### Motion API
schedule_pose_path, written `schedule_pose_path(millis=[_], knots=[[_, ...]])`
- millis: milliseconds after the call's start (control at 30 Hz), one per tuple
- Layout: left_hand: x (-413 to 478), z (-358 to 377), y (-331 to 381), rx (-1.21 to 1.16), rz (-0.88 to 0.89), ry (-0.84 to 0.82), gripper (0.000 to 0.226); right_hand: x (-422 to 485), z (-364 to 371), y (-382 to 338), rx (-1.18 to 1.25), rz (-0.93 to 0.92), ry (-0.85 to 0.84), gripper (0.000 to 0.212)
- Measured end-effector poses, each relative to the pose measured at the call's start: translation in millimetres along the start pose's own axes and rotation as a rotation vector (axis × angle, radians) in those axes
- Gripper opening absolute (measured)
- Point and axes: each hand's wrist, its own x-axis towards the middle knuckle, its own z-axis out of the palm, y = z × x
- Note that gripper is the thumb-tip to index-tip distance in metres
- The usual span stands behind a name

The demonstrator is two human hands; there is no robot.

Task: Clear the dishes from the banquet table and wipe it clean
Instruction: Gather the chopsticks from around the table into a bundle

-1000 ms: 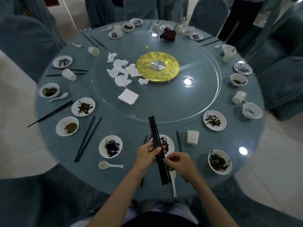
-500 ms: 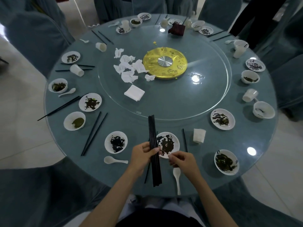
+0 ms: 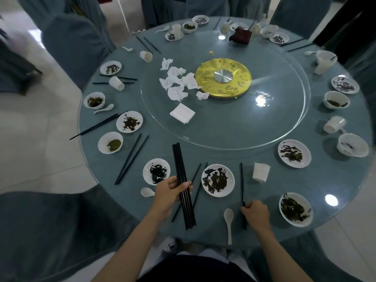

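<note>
I stand at the near edge of a round banquet table (image 3: 223, 139) covered in blue cloth under glass. My left hand (image 3: 169, 192) grips a bundle of several black chopsticks (image 3: 181, 176), held pointing away from me. My right hand (image 3: 255, 214) closes on a single black chopstick (image 3: 242, 180) that lies to the right of a dirty white plate (image 3: 217, 180). A white spoon (image 3: 228, 220) lies between my hands. More dirty plates, bowls, cups, spoons and chopsticks ring the table's edge.
A glass turntable (image 3: 254, 127) with a gold centre disc (image 3: 223, 77) carries crumpled napkins (image 3: 177, 82) and a folded napkin (image 3: 182, 113). A loose pair of chopsticks (image 3: 132, 158) lies to the left. Covered chairs surround the table; a person in dark trousers (image 3: 345, 27) stands far right.
My right hand has let go of the bundle and moved right onto the single chopstick beside the plate. My left hand has shifted left with the bundle.
</note>
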Motion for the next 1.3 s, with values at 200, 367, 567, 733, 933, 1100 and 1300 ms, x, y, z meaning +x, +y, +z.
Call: schedule_pose_path(millis=[200,367,567,733,933,1100,1300], knots=[[-4,-4,4,-0.004,0.006,-0.068,0.022,-9,-22,-26,0.085,-0.121,0.017,0.027],[-7,-4,3,-0.017,-0.014,-0.101,0.023,-39,-43,-82,0.432,-0.345,-0.085,0.008],[-14,-7,5,-0.068,-0.021,-0.121,0.022,-89,-28,-131,0.534,-0.505,-0.359,0.004],[-17,-25,0,-0.057,-0.010,-0.138,0.020,-112,1,-143,0.459,-0.555,-0.422,0.009],[-24,-55,-14,-0.078,-0.019,-0.129,0.022,-132,21,-150,0.370,-0.577,-0.496,0.008],[-27,-75,-23,-0.091,-0.015,-0.146,0.021,-150,33,-154,0.401,-0.525,-0.535,0.009],[-24,-100,-26,-0.108,0.035,-0.064,0.016,-160,45,-152,0.632,-0.261,-0.397,0.008]])
